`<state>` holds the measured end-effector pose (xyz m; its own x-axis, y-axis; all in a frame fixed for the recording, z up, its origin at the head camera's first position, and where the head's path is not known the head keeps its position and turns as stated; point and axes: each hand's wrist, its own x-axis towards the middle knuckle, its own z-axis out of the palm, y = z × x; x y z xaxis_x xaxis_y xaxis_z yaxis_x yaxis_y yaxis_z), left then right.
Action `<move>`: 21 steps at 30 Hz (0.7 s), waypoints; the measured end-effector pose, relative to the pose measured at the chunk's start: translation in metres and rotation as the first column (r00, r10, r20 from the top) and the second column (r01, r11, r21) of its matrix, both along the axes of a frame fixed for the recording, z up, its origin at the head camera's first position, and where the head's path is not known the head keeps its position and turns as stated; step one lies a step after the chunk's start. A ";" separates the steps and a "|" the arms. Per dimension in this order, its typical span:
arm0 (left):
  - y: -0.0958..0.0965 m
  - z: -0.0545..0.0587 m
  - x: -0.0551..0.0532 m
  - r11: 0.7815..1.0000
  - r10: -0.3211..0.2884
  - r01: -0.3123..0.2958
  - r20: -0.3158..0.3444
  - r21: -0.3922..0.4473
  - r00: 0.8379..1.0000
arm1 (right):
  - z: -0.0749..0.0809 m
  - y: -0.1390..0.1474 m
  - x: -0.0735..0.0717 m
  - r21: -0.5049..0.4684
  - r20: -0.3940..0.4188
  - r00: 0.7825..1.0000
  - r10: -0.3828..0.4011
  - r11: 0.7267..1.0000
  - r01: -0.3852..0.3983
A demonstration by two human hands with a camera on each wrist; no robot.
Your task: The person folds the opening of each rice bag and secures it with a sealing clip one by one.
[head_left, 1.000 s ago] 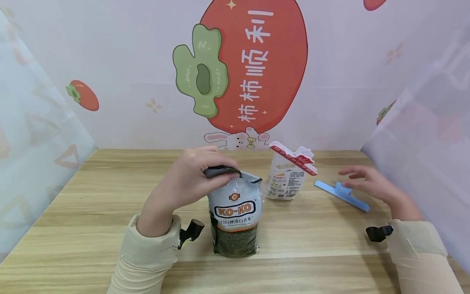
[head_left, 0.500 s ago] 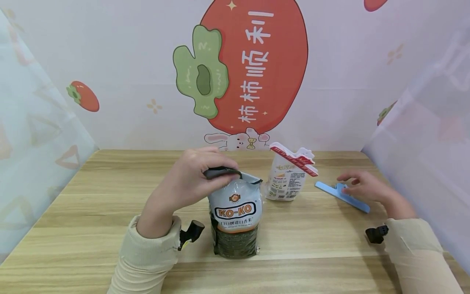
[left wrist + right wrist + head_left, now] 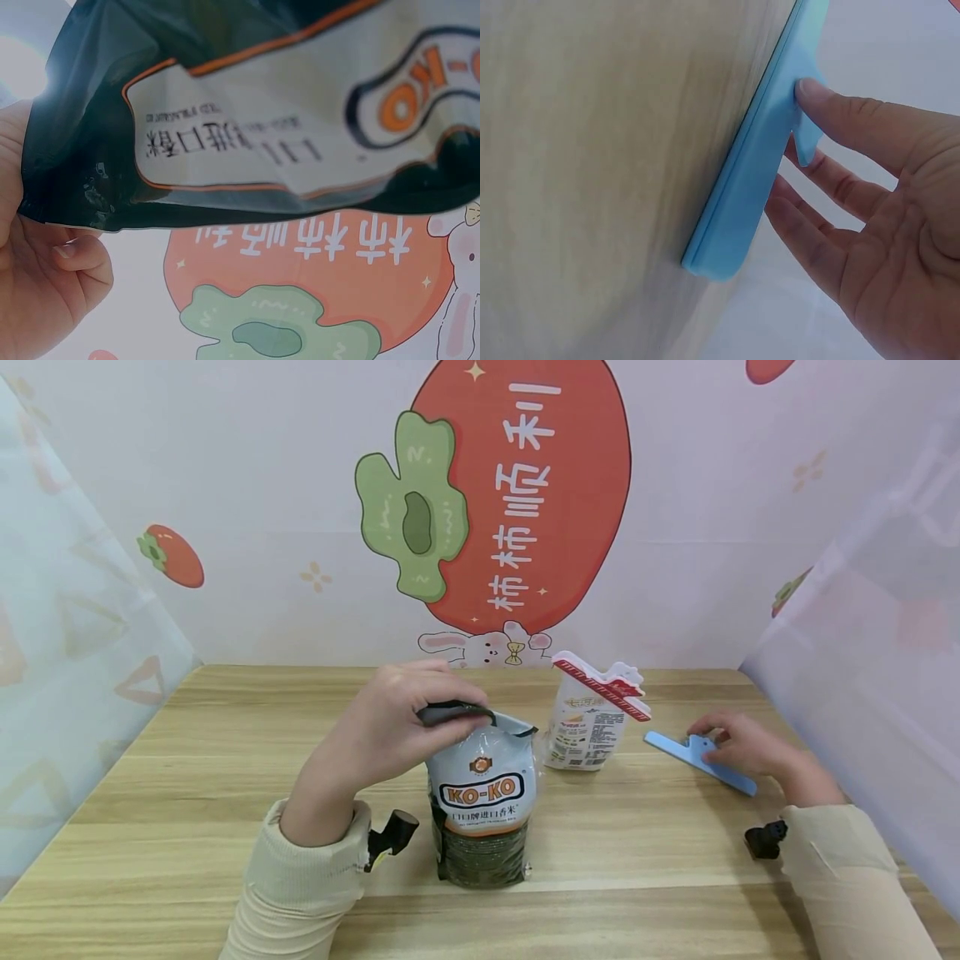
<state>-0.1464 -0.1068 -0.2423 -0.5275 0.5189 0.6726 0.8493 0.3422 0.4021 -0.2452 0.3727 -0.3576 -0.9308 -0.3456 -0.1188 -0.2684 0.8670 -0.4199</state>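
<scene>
A bag of rice with a KO-KO label stands upright on the table. My left hand pinches its folded top edge between thumb and fingers. In the left wrist view the bag's dark plastic fills the upper part, with that hand at the left. Off to the right, a light blue bag clip lies on the wood. My right hand grips the clip's raised handle. Seen from the right wrist, the thumb presses the near side of the clip while the other fingers reach behind it.
Behind and right of the rice bag stands a smaller white packet, its top held by a red and white bag clip. A printed backdrop rises at the table's far edge, with pale side sheets left and right.
My right hand has lowered and moved slightly left onto the blue clip, its fingers closing around the handle. The left hand and the rice bag have stayed in place.
</scene>
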 end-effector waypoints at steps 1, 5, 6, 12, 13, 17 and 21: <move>0.000 0.000 0.000 1.000 0.002 -0.002 0.002 0.000 1.000 | 0.000 0.000 0.000 0.002 0.003 1.000 -0.003 1.000 0.003; 0.001 0.000 0.000 1.000 0.013 -0.013 0.014 -0.001 1.000 | 0.000 -0.001 0.000 -0.016 -0.016 1.000 0.014 1.000 -0.015; 0.001 0.000 0.000 1.000 0.016 -0.016 0.015 -0.002 1.000 | 0.000 -0.002 0.000 -0.021 -0.029 0.999 0.021 1.000 -0.022; 0.001 0.001 0.001 1.000 0.021 -0.021 0.021 -0.006 1.000 | 0.001 -0.002 0.001 -0.042 -0.088 0.995 0.037 0.998 -0.041; 0.001 0.001 0.001 1.000 0.020 -0.020 0.022 -0.007 1.000 | 0.002 -0.002 0.002 -0.042 -0.086 0.996 0.032 0.998 -0.036; 0.001 0.001 0.001 1.000 0.021 -0.021 0.022 -0.008 1.000 | 0.004 -0.003 0.005 -0.025 -0.078 0.997 0.015 1.000 -0.017; 0.000 0.002 0.001 1.000 0.020 -0.020 0.027 -0.007 0.999 | 0.005 -0.001 0.007 -0.008 -0.091 0.996 0.022 1.000 -0.023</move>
<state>-0.1450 -0.1064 -0.2405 -0.5562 0.5124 0.6543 0.8308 0.3619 0.4229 -0.2379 0.3717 -0.3529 -0.9295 -0.3674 -0.0305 -0.3255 0.8566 -0.4004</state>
